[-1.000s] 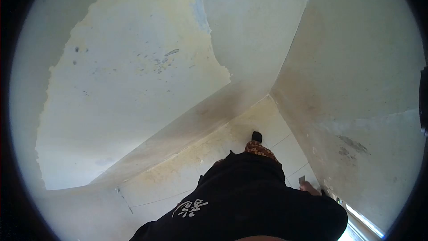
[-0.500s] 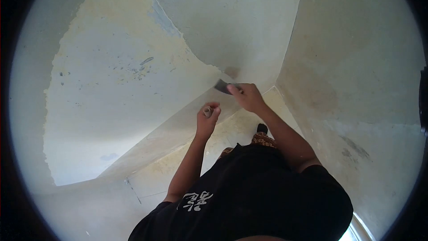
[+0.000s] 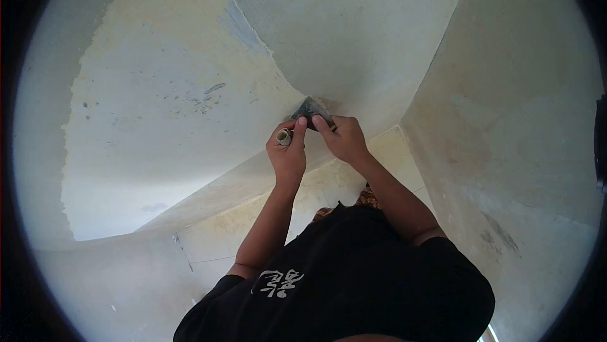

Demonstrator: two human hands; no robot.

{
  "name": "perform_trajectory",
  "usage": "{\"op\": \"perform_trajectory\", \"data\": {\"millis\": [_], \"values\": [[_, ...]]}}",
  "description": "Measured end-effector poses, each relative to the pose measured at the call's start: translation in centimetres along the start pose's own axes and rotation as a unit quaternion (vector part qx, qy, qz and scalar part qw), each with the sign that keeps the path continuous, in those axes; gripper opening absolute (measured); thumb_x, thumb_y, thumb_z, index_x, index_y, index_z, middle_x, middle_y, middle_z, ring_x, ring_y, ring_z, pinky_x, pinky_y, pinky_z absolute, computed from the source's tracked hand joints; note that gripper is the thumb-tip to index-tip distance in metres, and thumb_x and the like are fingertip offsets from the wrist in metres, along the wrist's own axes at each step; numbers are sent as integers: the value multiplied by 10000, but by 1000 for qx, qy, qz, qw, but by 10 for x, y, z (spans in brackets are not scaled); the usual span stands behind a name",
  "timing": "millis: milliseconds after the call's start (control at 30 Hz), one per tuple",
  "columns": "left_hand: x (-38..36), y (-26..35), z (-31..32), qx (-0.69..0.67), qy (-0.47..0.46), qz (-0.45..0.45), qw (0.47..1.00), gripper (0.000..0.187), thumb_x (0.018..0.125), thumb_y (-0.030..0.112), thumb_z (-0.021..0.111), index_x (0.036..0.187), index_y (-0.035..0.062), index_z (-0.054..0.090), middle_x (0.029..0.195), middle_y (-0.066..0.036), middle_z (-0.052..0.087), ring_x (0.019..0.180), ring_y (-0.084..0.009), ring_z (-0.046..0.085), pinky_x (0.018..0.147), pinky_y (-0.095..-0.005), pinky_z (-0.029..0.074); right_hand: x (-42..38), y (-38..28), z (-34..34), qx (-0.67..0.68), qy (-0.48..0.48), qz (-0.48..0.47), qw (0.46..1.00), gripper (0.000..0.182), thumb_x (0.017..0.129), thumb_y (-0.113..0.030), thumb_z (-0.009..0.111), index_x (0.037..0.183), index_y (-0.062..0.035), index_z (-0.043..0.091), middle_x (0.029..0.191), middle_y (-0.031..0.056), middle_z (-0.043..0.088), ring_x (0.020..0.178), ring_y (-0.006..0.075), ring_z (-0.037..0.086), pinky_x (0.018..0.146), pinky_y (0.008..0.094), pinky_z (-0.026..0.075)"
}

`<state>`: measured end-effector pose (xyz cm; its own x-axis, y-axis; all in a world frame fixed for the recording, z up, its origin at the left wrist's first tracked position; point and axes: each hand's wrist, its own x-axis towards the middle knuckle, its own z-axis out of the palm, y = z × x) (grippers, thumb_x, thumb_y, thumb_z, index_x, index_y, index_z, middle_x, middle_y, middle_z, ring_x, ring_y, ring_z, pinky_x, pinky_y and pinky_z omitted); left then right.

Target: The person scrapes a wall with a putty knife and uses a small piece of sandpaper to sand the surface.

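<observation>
Scraper by the wall was gripped in the right hand and pinched by the left hand, which clasped a tube.

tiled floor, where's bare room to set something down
Pale tiled floor shows bare left of the left forearm, between wall base and black shirt; a smaller patch lies between the right forearm and right wall. It's crowded at the dark flat blade, where the left hand, holding a pale hollow handle, nears the right hand.
</observation>
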<state>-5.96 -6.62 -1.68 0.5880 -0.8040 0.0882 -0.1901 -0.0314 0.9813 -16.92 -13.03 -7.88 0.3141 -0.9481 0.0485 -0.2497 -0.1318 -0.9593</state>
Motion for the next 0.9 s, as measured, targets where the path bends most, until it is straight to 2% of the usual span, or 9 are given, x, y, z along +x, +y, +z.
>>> {"op": "perform_trajectory", "data": {"millis": [133,233,500,633,667,767,833,900], "values": [[2,0,-1,8,4,20,1000,220,905,190,703,793,9,648,656,43,518,607,-39,438,548,-207,344,-1,-1,6,8,-2,2,1000,523,932,-461,594,769,31,665,527,121,559,485,139,469,487,356,402],[4,1,0,36,29,27,999,222,904,180,702,782,2,650,670,35,533,631,-50,460,577,-213,369,2,-6,9,54,15,-27,998,587,894,-548,586,696,0,659,546,170,583,516,348,599,518,425,470],[4,18,3,17,85,12,996,229,901,194,707,827,-21,683,714,12,599,670,-61,496,624,-213,405,6,-37,-3,-5,46,-68,997,533,914,-527,562,773,-29,689,579,168,602,570,375,623,542,439,485],[6,71,4,-4,121,40,992,242,901,197,708,809,-26,684,700,19,591,664,-56,492,611,-209,397,12,-79,-13,28,23,-93,995,536,913,-526,563,765,-26,686,591,176,607,579,376,627,555,444,488],[3,82,2,3,117,24,993,245,895,204,715,799,-19,683,688,22,591,660,-48,493,604,-207,396,10,-81,-14,38,23,-88,995,542,912,-527,563,756,-21,681,587,178,604,577,378,625,553,444,486],[-6,66,-6,57,97,5,994,241,891,204,719,799,-16,682,680,20,597,662,-44,499,602,-209,400,-6,-76,-12,44,29,-68,996,555,911,-522,567,729,-8,669,573,186,594,569,386,619,544,447,479],[-13,37,-5,60,86,34,994,230,887,198,718,815,-17,682,692,12,609,660,-42,502,604,-209,410,-16,-49,-3,9,33,-41,999,553,912,-508,574,713,0,662,561,191,585,561,389,615,534,450,471],[-15,19,-2,78,81,67,991,223,888,192,714,825,-19,683,695,6,613,656,-45,504,606,-208,413,-16,-32,8,0,55,-52,997,529,932,-451,577,701,21,639,527,182,551,484,330,561,496,413,432]]}}
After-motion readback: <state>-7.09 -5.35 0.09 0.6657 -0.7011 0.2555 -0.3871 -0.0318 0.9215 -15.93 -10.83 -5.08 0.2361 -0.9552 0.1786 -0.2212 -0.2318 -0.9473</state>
